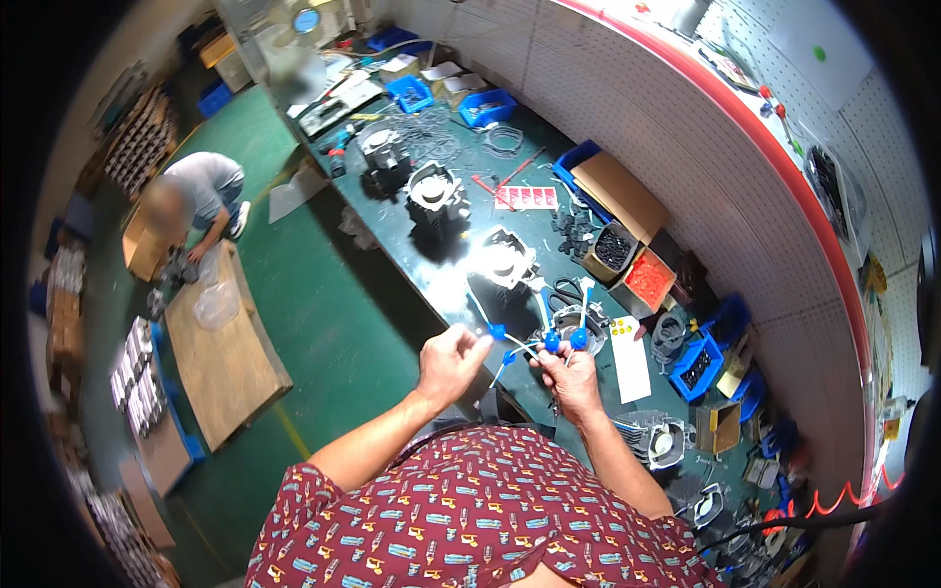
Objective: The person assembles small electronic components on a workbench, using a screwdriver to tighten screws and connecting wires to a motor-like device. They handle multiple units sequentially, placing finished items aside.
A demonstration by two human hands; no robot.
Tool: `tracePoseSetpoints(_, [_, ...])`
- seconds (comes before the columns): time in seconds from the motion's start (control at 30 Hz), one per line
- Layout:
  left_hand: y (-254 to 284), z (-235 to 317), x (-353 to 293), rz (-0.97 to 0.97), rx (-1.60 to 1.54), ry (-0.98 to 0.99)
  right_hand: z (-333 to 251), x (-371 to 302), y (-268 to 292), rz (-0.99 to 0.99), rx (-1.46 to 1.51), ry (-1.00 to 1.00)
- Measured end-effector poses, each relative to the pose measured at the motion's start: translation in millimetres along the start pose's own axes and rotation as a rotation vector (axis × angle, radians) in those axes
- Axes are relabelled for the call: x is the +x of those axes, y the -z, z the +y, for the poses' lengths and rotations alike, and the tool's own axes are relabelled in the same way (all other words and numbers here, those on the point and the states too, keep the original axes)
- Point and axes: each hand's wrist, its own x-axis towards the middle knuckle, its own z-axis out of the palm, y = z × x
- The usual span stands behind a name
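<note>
Above the edge of the dark green workbench (461, 269), both my hands are closed around a loose bunch of thin white tubes with blue round pieces (552, 342) on them. My right hand (573, 382) pinches the bunch from below, and several white ends stick up and outward. At its left side, the fingertips of my left hand (453, 366) are pinched together against a tube by a blue piece (498, 332). What exactly lies between those fingertips is too small to make out. Just beyond the bunch sits a pale round housing (504, 257) on the bench.
More dark housings (433, 186) stand farther along the bench. At the right are a box of orange-red parts (649, 278), a blue bin (697, 366) and a white card (630, 360). A co-worker (201, 196) crouches at the left by a wooden board (227, 343).
</note>
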Motion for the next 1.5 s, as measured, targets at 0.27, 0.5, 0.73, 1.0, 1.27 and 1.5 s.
tracePoseSetpoints(0.27, [44.7, -44.4, 99.0, -0.468, 0.109, -0.598, -18.5, 64.4, -93.8, 0.072, -0.130, -0.012])
tracePoseSetpoints(0.5, [55.1, -110.9, 178.6, -0.334, -0.024, -0.140, 10.8, 131.5, -87.4, 0.889, -0.205, 0.277])
tracePoseSetpoints(0.73, [18.4, -140.1, 228.7, -0.341, 0.002, -0.013, 19.1, 165.9, -100.5, 1.050, -0.469, 0.298])
tracePoseSetpoints(1.0, [18.0, -145.3, 231.2, -0.421, 0.107, -0.009, 13.4, 188.1, -53.7, 0.756, -0.707, 0.412])
tracePoseSetpoints(1.27, [28.2, -151.8, 207.4, -0.468, 0.184, 0.046, 9.6, 210.8, -54.0, 0.666, -0.592, 0.454])
tracePoseSetpoints(1.5, [31.6, -145.7, 185.1, -0.498, 0.068, 0.130, 4.6, 211.0, -54.2, 0.651, -0.549, 0.362])
